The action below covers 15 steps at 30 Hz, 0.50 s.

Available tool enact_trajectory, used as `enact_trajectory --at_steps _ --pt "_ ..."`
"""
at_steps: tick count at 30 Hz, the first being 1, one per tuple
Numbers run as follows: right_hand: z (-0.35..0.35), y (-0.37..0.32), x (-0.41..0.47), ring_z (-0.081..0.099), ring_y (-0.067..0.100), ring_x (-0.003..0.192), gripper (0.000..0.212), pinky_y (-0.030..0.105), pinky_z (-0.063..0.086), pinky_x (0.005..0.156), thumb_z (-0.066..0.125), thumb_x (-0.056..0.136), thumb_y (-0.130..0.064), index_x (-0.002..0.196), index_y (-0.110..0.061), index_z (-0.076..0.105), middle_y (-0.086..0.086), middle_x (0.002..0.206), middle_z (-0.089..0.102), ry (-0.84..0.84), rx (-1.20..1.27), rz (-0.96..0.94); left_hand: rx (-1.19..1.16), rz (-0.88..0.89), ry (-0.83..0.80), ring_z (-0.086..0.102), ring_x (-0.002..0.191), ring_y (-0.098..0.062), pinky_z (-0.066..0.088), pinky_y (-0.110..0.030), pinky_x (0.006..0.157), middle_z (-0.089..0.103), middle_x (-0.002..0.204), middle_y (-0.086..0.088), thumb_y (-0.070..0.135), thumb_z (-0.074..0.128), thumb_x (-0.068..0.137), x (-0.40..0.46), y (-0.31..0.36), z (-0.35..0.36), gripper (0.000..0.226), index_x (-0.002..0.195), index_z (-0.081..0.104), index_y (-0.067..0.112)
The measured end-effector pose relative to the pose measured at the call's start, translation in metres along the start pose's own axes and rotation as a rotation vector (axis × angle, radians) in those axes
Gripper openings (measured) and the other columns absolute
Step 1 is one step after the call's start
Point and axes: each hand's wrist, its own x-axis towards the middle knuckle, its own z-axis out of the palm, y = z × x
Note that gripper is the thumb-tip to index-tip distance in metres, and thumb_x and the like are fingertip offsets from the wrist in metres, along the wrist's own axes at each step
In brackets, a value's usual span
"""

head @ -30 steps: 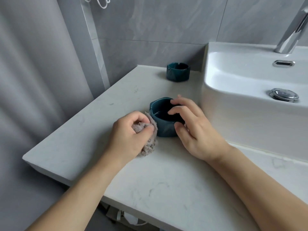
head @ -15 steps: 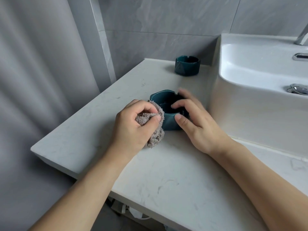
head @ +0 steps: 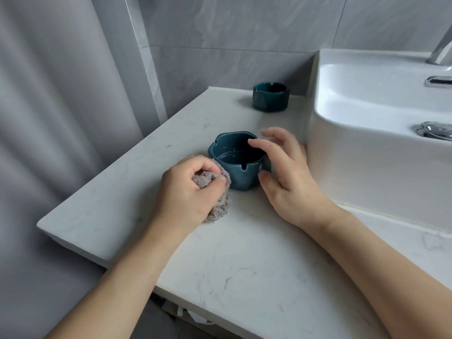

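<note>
The ashtray (head: 234,162) sits on the counter (head: 122,204) between the two hands, close to the basin (head: 367,167) on its right. The left hand (head: 186,189) has its grip closed round a bunched grey cloth (head: 220,209), and the cloth touches the ashtray's near-left side. The open bowl lies up and to the right of it, so I'd say the wiping hand need only lift over the rim and dip in. The right hand (head: 293,182) cups the right side with a loose, open grip: thumb by the near wall, fingers arched above the rim, not clamped as far as I can see. Those fingers overhang the opening and look likeliest to get in the cloth's way. The ashtray is squat and roughly round, with no long side. A second ashtray (head: 270,97) stands well apart by the back wall
</note>
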Motion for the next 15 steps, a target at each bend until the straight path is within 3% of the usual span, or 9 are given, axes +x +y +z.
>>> enact_trajectory --at_steps 3,5,8,11,15 --pt "0.005 0.0 0.001 0.004 0.027 0.149 0.039 0.034 0.008 0.121 0.046 0.094 -0.009 0.132 -0.017 0.049 0.009 0.158 0.017 -0.106 -0.043 0.112 -0.088 -0.043 0.065 0.06 0.067 0.002 0.046 -0.014 0.068 0.068 0.069 0.02 0.009 0.076 0.079 0.002 0.0008 -0.003 0.017 0.073 0.068 0.022" --pt "0.0047 0.0021 0.0019 0.015 0.024 0.147 0.029 0.031 0.014 0.12 0.047 0.096 -0.012 0.124 -0.018 0.051 0.005 0.154 0.025 -0.162 0.049 0.115 -0.118 -0.049 0.081 0.059 0.067 0.002 0.046 -0.013 0.067 0.067 0.068 0.02 0.006 0.077 0.079 0.0029 0.0016 -0.0031 0.019 0.073 0.068 0.022" --pt "0.0066 0.0052 0.0024 0.034 0.031 0.125 0.025 0.026 0.017 0.11 0.045 0.093 -0.021 0.115 -0.014 0.056 0.0 0.129 0.048 -0.149 -0.038 0.029 -0.082 -0.031 0.029 0.061 0.068 0.001 0.046 -0.013 0.068 0.068 0.07 0.014 0.004 0.078 0.078 0.0013 0.0028 -0.0023 0.019 0.074 0.068 0.019" --pt "0.0048 0.0043 0.0032 0.033 0.032 0.113 0.028 0.024 0.014 0.104 0.042 0.094 -0.024 0.114 -0.015 0.059 -0.005 0.11 0.052 -0.144 -0.04 0.019 -0.029 -0.058 -0.014 0.058 0.062 0.005 0.043 -0.011 0.063 0.069 0.071 0.011 0.006 0.08 0.074 -0.0008 0.006 -0.0008 0.018 0.07 0.069 0.02" --pt "0.003 0.0039 0.0024 0.031 0.028 0.104 0.028 0.026 0.016 0.102 0.041 0.095 -0.02 0.115 -0.017 0.061 -0.01 0.099 0.048 -0.112 -0.05 -0.002 0.07 -0.093 -0.036 0.049 0.045 0.004 0.036 -0.009 0.049 0.07 0.074 0.012 0.01 0.08 0.073 -0.001 0.0095 0.0016 0.028 0.06 0.065 0.03"
